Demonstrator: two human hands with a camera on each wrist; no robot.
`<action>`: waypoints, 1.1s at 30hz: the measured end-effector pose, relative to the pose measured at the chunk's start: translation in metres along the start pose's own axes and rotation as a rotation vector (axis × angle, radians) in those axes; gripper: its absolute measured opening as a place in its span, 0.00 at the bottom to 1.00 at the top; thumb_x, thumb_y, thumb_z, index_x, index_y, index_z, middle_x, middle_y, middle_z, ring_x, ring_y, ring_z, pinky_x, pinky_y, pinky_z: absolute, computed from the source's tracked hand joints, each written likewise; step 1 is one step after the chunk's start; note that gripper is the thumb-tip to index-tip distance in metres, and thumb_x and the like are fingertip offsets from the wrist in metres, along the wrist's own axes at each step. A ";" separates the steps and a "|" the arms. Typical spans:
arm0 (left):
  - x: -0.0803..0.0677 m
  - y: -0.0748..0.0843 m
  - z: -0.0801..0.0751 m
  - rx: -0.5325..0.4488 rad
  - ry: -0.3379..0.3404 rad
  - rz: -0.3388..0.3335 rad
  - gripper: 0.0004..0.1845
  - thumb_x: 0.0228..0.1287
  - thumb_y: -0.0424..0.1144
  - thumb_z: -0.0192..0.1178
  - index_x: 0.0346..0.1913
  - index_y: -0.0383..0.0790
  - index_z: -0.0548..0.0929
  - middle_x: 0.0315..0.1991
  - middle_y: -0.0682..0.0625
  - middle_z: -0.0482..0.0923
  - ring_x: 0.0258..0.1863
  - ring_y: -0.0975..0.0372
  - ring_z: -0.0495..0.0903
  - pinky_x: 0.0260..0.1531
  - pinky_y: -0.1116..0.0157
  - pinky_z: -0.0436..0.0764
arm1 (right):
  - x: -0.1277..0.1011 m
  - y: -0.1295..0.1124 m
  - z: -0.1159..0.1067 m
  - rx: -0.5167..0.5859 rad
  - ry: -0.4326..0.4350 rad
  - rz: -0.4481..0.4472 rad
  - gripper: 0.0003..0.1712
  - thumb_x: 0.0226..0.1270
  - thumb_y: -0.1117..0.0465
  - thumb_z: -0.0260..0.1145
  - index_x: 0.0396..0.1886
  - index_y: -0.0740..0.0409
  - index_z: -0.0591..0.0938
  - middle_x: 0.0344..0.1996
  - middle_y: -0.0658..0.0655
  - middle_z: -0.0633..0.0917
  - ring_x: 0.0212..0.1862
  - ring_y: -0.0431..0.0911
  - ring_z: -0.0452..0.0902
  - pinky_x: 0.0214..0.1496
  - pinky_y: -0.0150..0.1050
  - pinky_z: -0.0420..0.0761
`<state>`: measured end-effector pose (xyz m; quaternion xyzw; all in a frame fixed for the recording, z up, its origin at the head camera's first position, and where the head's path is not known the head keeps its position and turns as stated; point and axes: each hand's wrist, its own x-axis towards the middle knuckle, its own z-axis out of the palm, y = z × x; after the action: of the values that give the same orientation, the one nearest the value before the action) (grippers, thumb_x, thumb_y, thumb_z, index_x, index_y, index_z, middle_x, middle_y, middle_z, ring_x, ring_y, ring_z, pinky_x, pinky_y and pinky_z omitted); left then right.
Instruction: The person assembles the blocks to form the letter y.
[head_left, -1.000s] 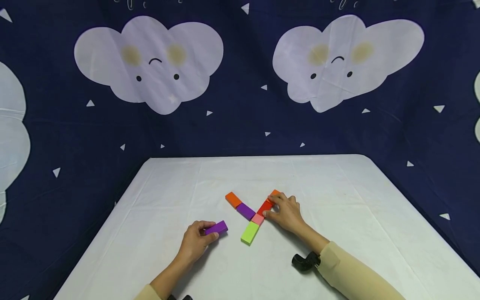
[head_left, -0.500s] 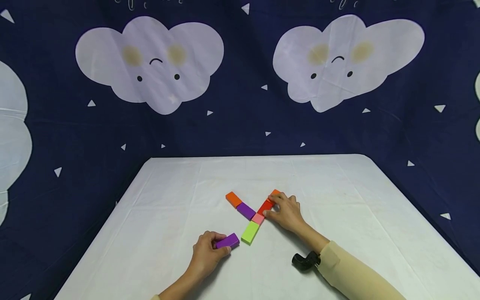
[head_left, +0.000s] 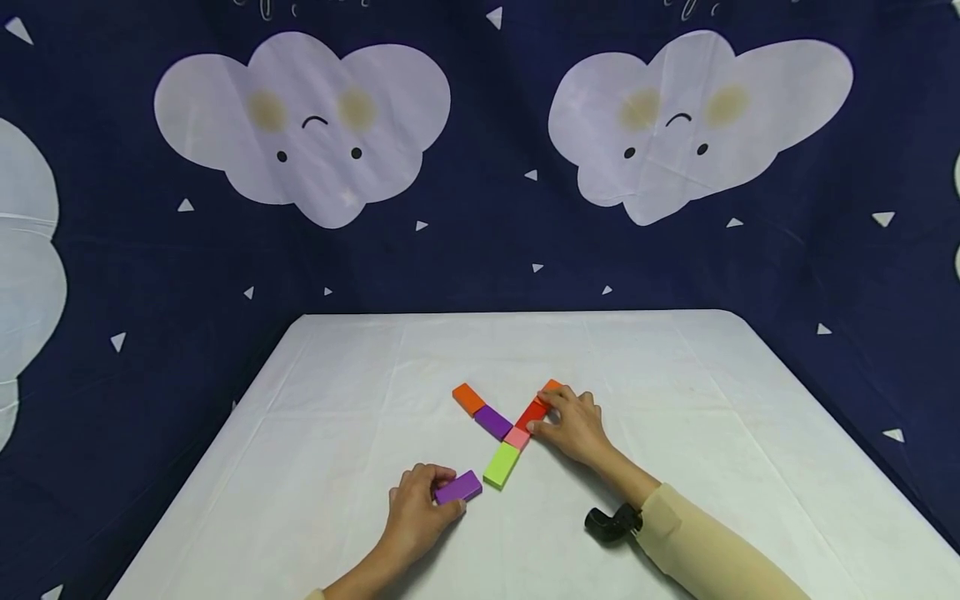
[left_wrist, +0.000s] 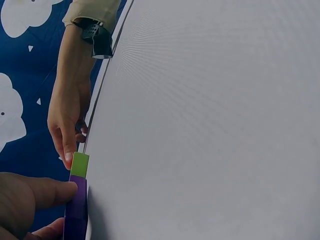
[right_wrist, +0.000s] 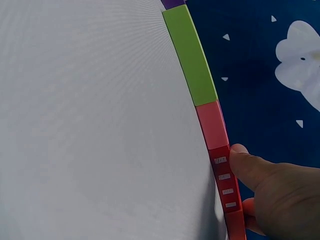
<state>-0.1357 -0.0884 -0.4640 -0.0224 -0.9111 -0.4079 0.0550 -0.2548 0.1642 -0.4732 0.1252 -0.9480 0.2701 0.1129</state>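
**A:** what's the bg on my head cam rn?

**B:** I see a dark navy backdrop cloth (head_left: 480,258) all around, back + both sides. Printed w/ big pale clouds, each w/ a small face: left cloud (head_left: 300,125), right cloud (head_left: 690,117), partial ones cut off at both frame edges. Small white triangles scattered over the fabric. Cloth has creases.

**A:** furniture?

**B:** One table (head_left: 675,392), white cover, rounded far corners, fold lines visible in the cover. Backdrop hangs right behind its far edge.

**A:** light? windows, floor?

**B:** Even, soft, only faint shadows on the tabletop. I can't see any floor or window, cloth fills the rest.
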 end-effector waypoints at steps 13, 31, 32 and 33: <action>0.007 -0.009 -0.019 -0.155 -0.166 0.050 0.22 0.49 0.40 0.69 0.49 0.40 0.80 0.42 0.50 0.78 0.42 0.61 0.68 0.42 0.69 0.66 | 0.000 0.000 0.000 0.016 -0.004 0.008 0.33 0.49 0.45 0.72 0.56 0.53 0.80 0.51 0.54 0.79 0.40 0.51 0.65 0.39 0.42 0.59; 0.034 -0.028 -0.040 -0.201 -0.520 0.254 0.25 0.55 0.41 0.66 0.56 0.38 0.77 0.50 0.47 0.78 0.48 0.57 0.74 0.48 0.69 0.72 | -0.001 0.000 -0.001 0.013 -0.008 0.011 0.33 0.49 0.45 0.71 0.55 0.53 0.80 0.51 0.54 0.79 0.41 0.52 0.65 0.39 0.42 0.59; 0.035 -0.028 -0.041 -0.199 -0.533 0.260 0.25 0.55 0.40 0.66 0.57 0.38 0.77 0.50 0.48 0.77 0.47 0.57 0.73 0.49 0.69 0.71 | 0.000 0.000 -0.001 0.012 -0.008 0.010 0.33 0.49 0.45 0.71 0.55 0.53 0.80 0.51 0.54 0.79 0.41 0.52 0.65 0.39 0.42 0.59; 0.036 -0.028 -0.041 -0.195 -0.546 0.265 0.25 0.56 0.39 0.66 0.57 0.38 0.77 0.50 0.48 0.77 0.47 0.58 0.73 0.49 0.70 0.71 | 0.000 0.000 -0.001 0.012 -0.007 0.009 0.33 0.49 0.45 0.71 0.55 0.53 0.80 0.51 0.54 0.79 0.41 0.52 0.65 0.39 0.42 0.59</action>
<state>-0.1705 -0.1378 -0.4534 -0.2546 -0.8379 -0.4617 -0.1411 -0.2545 0.1647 -0.4727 0.1223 -0.9473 0.2756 0.1078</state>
